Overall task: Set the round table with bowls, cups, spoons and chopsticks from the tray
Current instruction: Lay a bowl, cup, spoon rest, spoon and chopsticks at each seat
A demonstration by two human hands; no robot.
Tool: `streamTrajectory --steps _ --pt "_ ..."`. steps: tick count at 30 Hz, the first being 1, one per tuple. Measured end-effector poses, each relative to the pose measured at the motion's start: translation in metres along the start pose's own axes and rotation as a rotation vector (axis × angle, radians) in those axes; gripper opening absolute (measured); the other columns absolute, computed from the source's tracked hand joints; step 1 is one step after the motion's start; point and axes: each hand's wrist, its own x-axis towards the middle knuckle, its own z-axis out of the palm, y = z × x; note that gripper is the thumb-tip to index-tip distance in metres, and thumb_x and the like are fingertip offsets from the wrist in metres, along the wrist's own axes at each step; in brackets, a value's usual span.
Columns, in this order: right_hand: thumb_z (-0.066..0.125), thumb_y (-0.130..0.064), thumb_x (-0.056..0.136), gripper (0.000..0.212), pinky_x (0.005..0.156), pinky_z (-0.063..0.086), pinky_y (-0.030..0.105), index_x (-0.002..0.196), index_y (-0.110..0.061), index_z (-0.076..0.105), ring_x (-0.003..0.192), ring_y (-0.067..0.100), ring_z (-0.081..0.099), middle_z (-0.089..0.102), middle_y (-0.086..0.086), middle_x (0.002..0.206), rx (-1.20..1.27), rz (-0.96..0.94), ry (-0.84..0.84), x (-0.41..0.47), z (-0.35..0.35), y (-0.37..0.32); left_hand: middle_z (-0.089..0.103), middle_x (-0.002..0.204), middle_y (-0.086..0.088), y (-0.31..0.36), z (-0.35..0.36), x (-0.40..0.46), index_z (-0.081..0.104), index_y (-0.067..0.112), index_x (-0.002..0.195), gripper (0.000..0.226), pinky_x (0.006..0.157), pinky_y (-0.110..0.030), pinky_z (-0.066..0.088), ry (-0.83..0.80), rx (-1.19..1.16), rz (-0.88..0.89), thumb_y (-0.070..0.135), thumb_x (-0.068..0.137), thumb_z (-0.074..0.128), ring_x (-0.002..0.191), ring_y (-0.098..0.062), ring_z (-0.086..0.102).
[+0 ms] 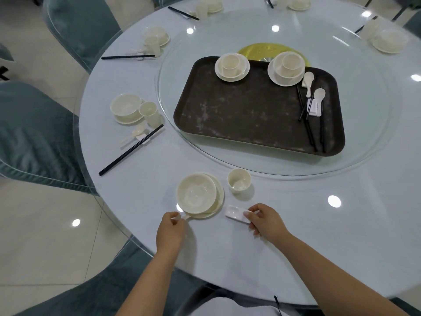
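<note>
Your left hand [170, 226] has its grip pinched closed on the handle of a white spoon [182, 216], whose end lies against the near rim of the saucer [219, 197] at the place setting in front of you. Your right hand [265, 218] has its grip closed on the near end of a white rectangular spoon-and-chopstick rest [235, 213], which lies flat on the round worktop [296, 224] just right of the saucer. A cream bowl [196, 193] sits on that saucer; an empty cream cup [239, 180] stands upright just beyond the rest, apart from the bowl. On the glass turntable [173, 71] sits the dark brown tray [250, 110]. It holds two stacks of saucer, bowl and cup, one at far centre [232, 67] and one at far right [287, 67]. Along the tray's right side lie two white spoons [315, 87], white rests [313, 107] and black chopsticks [311, 131]. To your left, a finished setting [134, 110] has bowl, cup, spoon and chopsticks on the worktop. More settings lie around the far edge.
</note>
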Motion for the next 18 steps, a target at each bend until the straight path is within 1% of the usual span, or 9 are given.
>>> streamTrajectory --steps 1,3,6,8,10,12,14,15,18 --pt "0.063 -0.026 0.092 0.007 0.046 0.049 0.024 0.089 -0.021 0.059 0.043 0.012 0.058 0.068 0.002 0.063 -0.009 -0.009 0.009 0.002 0.000 0.000 0.058 0.093 0.012 0.000 0.001 -0.001 0.049 0.028 0.106 0.013 0.068 -0.029 0.051 -0.020 -0.015 0.014 0.022 0.094 0.052 0.087 -0.017 0.064" --pt "0.061 -0.019 0.092 0.006 0.052 0.052 0.028 0.089 -0.023 0.057 0.043 0.013 0.058 0.068 0.002 0.064 -0.022 -0.021 0.019 0.005 0.002 0.000 0.057 0.094 0.015 0.002 0.001 -0.002 0.046 0.033 0.111 0.019 0.065 -0.027 0.048 -0.048 -0.030 0.030 0.025 0.094 0.053 0.088 -0.016 0.064" --pt "0.058 -0.016 0.093 0.006 0.058 0.052 0.031 0.091 -0.021 0.056 0.045 0.014 0.057 0.066 0.000 0.062 -0.015 -0.022 0.026 0.006 0.005 0.001 0.058 0.094 0.014 0.003 0.002 -0.001 0.049 0.031 0.112 0.020 0.062 -0.024 0.047 -0.056 -0.017 0.033 0.025 0.094 0.057 0.087 -0.015 0.065" --pt "0.057 -0.015 0.094 0.007 0.063 0.054 0.035 0.092 -0.022 0.055 0.047 0.014 0.058 0.065 -0.001 0.062 -0.032 -0.029 0.038 0.006 0.007 0.002 0.061 0.093 0.010 0.003 0.003 0.001 0.051 0.029 0.106 0.017 0.062 -0.023 0.047 -0.057 0.017 0.040 0.025 0.093 0.061 0.083 -0.014 0.064" --pt "0.055 -0.017 0.095 0.006 0.066 0.055 0.036 0.096 -0.023 0.054 0.050 0.015 0.060 0.065 0.000 0.064 -0.072 -0.042 0.045 0.006 0.009 0.003 0.062 0.090 0.007 0.002 0.004 0.001 0.053 0.028 0.092 0.012 0.061 -0.023 0.047 -0.056 0.065 0.054 0.024 0.090 0.064 0.080 -0.014 0.063" --pt "0.055 -0.023 0.096 0.008 0.062 0.054 0.031 0.104 -0.023 0.051 0.051 0.014 0.061 0.067 0.001 0.068 -0.111 -0.053 0.053 0.005 0.009 0.003 0.063 0.083 0.004 0.000 0.005 0.001 0.055 0.028 0.082 0.012 0.058 -0.023 0.045 -0.050 0.120 0.073 0.023 0.087 0.065 0.073 -0.014 0.061" --pt "0.053 -0.031 0.097 0.014 0.055 0.047 0.023 0.108 -0.025 0.047 0.048 0.009 0.060 0.068 0.001 0.069 -0.140 -0.058 0.069 0.003 0.010 0.003 0.061 0.075 0.005 -0.002 0.005 -0.001 0.058 0.024 0.078 0.011 0.055 -0.023 0.042 -0.035 0.174 0.092 0.026 0.086 0.066 0.065 -0.012 0.056" --pt "0.052 -0.033 0.097 0.014 0.053 0.045 0.023 0.108 -0.025 0.045 0.048 0.009 0.060 0.068 0.002 0.069 -0.149 -0.059 0.082 0.002 0.010 0.003 0.060 0.073 0.005 -0.002 0.005 -0.003 0.059 0.022 0.077 0.013 0.055 -0.023 0.041 -0.032 0.202 0.099 0.028 0.086 0.067 0.063 -0.012 0.054" --pt "0.051 -0.035 0.097 0.012 0.060 0.049 0.031 0.101 -0.025 0.046 0.059 0.018 0.064 0.067 0.007 0.070 -0.171 -0.060 0.131 0.000 0.010 0.005 0.065 0.077 0.005 -0.002 0.003 -0.005 0.064 0.021 0.078 0.015 0.057 -0.023 0.044 -0.091 0.252 0.095 0.033 0.082 0.071 0.068 -0.014 0.059"
